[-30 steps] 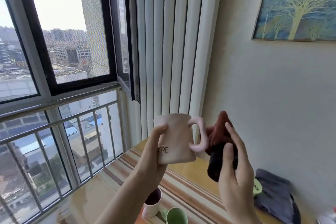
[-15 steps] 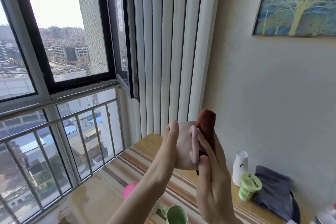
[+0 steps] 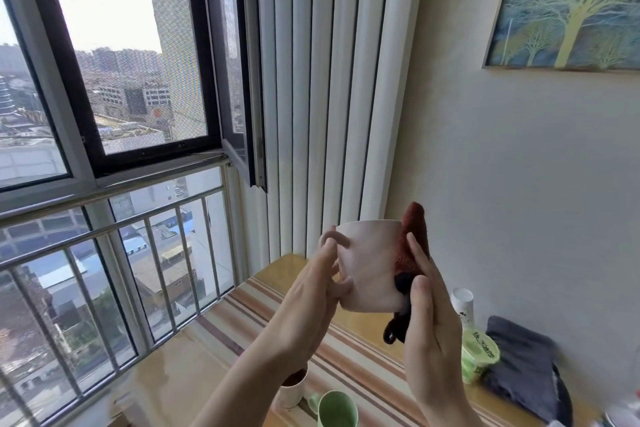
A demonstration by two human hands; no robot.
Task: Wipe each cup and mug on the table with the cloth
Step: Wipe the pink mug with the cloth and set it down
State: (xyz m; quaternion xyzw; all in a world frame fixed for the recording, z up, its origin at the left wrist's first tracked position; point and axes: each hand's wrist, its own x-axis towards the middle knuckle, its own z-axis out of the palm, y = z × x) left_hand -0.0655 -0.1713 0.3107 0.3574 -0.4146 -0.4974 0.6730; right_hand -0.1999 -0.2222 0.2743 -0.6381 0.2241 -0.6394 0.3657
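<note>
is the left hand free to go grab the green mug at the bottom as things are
Probably not yet: the left hand is gripping the pink mug in the air. The green mug stands uncovered below, so the path looks free once the hand lets go.

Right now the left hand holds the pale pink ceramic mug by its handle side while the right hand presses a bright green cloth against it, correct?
Not quite. In the head view the cloth is dark red, not green. The left hand does hold the pale pink ceramic mug at its handle side, and the right hand presses the cloth against it.
</note>
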